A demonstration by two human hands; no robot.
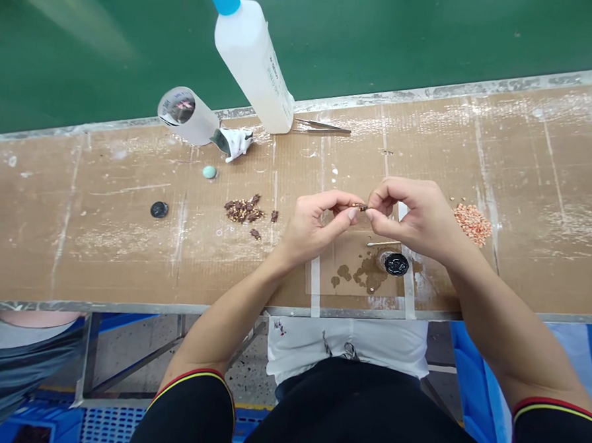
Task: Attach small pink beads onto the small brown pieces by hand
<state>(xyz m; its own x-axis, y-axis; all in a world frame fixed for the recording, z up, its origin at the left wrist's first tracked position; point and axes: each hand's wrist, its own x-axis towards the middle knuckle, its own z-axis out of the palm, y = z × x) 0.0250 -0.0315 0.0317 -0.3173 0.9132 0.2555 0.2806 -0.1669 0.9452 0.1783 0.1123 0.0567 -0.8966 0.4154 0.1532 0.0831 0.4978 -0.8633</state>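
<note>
Left hand [315, 226]: fingers pinched narrow on one end of a small brown part [359, 206], held above the tabletop [101, 238].
Right hand [418, 215]: fingers pinched on the part's other end, tips nearly touching the left's.
Brown part: between both hands, off the surface, approx. over a taped clear sheet [357, 271] w/ brown stains.
Black dish [395, 264]: on that sheet, just below right hand.
Brown pile [244, 210]: left of the hands (looks like the same kind of parts).
Pink pile [472, 223]: right of right wrist.
Far edge: white bottle [254, 64] w/ blue cap, tweezers [323, 126] beside it, tipped white cup [187, 115].
</note>
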